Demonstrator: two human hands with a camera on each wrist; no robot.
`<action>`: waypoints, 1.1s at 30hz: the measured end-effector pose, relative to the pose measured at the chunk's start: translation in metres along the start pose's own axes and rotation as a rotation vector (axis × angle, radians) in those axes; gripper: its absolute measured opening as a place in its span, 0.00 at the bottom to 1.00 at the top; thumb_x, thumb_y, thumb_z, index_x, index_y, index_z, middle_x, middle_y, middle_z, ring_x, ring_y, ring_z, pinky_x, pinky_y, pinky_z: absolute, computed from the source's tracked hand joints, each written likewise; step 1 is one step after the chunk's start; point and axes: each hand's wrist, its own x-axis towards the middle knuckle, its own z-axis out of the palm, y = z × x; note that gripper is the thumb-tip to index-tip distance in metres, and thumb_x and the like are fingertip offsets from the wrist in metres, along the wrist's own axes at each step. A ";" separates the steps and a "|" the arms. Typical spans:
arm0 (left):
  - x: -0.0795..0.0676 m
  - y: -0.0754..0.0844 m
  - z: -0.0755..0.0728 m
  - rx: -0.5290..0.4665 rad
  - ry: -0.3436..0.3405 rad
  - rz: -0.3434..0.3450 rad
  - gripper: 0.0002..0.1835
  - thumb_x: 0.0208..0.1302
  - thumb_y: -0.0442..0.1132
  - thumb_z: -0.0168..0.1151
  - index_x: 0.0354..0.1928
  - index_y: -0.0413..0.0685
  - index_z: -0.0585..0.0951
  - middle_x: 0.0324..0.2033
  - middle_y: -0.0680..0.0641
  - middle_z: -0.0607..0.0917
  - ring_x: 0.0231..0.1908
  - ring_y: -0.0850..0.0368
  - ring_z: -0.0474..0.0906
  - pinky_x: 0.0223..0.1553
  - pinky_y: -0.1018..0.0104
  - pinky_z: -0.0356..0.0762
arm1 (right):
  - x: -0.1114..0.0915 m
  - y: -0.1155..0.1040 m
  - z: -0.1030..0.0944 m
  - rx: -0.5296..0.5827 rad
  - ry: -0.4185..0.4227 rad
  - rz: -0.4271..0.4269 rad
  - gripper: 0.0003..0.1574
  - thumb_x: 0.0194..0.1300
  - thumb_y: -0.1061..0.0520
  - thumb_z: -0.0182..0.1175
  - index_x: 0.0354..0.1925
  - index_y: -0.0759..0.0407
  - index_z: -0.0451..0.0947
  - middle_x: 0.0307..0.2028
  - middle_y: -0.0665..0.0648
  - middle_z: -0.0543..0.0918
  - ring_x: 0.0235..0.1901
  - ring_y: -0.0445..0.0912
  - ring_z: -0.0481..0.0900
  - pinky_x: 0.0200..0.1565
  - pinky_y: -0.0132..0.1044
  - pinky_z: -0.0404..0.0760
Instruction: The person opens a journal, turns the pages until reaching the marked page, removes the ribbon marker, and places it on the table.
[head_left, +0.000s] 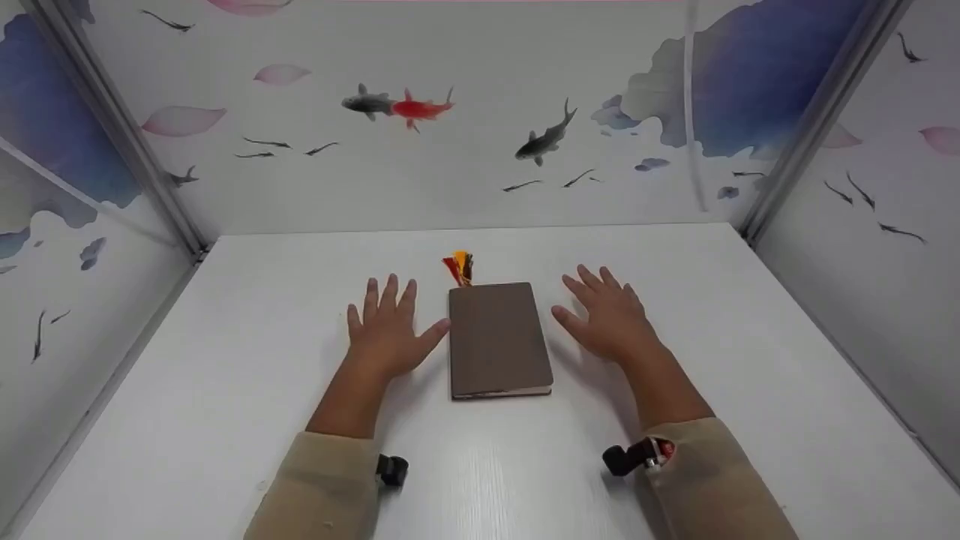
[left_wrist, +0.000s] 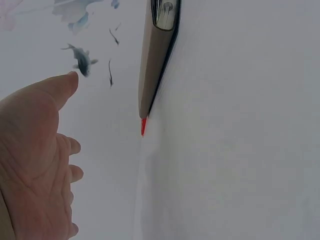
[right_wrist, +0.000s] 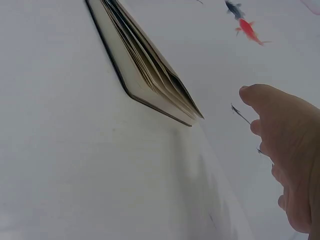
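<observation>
A closed brown notebook (head_left: 499, 339) lies flat on the white table between the two hands. Red, yellow and dark tassels (head_left: 460, 268) stick out past its far edge. To its left, my left hand (head_left: 391, 334) is held with fingers spread and straight, the thumb tip close to the cover's edge; the left wrist view shows a gap between thumb and notebook spine (left_wrist: 155, 65). On the other side my right hand (head_left: 609, 319) has its fingers extended, apart from the notebook. In the right wrist view the page edges (right_wrist: 150, 75) show, slightly fanned. Neither hand holds anything.
White panels with painted fish and petals (head_left: 420, 180) stand at the back and both sides of the table (head_left: 480, 487). Grey metal posts (head_left: 817, 120) mark the back corners. A small black device (head_left: 393, 471) sits at the left cuff, another (head_left: 628, 456) at the right.
</observation>
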 end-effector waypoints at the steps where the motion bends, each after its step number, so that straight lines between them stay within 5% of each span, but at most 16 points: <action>1: 0.000 0.000 0.000 -0.003 -0.003 -0.001 0.54 0.72 0.76 0.51 0.88 0.57 0.47 0.88 0.42 0.41 0.87 0.37 0.26 0.82 0.25 0.29 | 0.000 0.000 0.000 0.010 -0.006 -0.003 0.50 0.78 0.22 0.44 0.86 0.41 0.53 0.88 0.53 0.48 0.88 0.61 0.38 0.83 0.71 0.39; 9: -0.002 0.004 0.003 -0.011 -0.054 0.020 0.53 0.72 0.75 0.51 0.88 0.58 0.48 0.88 0.43 0.44 0.88 0.38 0.30 0.84 0.28 0.36 | 0.001 -0.007 0.007 0.139 -0.082 -0.030 0.50 0.78 0.21 0.43 0.87 0.38 0.52 0.88 0.51 0.50 0.88 0.59 0.41 0.83 0.70 0.46; 15: -0.010 0.019 0.005 -0.037 -0.144 0.141 0.51 0.72 0.73 0.54 0.88 0.61 0.49 0.88 0.46 0.46 0.88 0.40 0.34 0.84 0.30 0.44 | -0.001 -0.018 0.009 0.277 -0.149 -0.052 0.46 0.80 0.28 0.50 0.86 0.39 0.53 0.88 0.52 0.50 0.87 0.59 0.46 0.83 0.68 0.51; 23: -0.019 0.044 0.004 -0.120 -0.301 0.274 0.51 0.70 0.71 0.62 0.87 0.69 0.51 0.88 0.55 0.49 0.88 0.48 0.41 0.84 0.35 0.51 | 0.000 -0.029 0.003 0.320 -0.147 0.001 0.46 0.80 0.33 0.55 0.86 0.39 0.54 0.88 0.54 0.51 0.87 0.59 0.48 0.83 0.66 0.52; 33: -0.027 0.051 0.021 -0.088 -0.396 0.259 0.45 0.72 0.63 0.65 0.85 0.62 0.61 0.86 0.52 0.57 0.86 0.49 0.53 0.84 0.42 0.59 | -0.002 -0.036 0.010 0.369 -0.231 0.056 0.44 0.79 0.33 0.56 0.85 0.40 0.58 0.78 0.60 0.71 0.79 0.60 0.69 0.75 0.64 0.72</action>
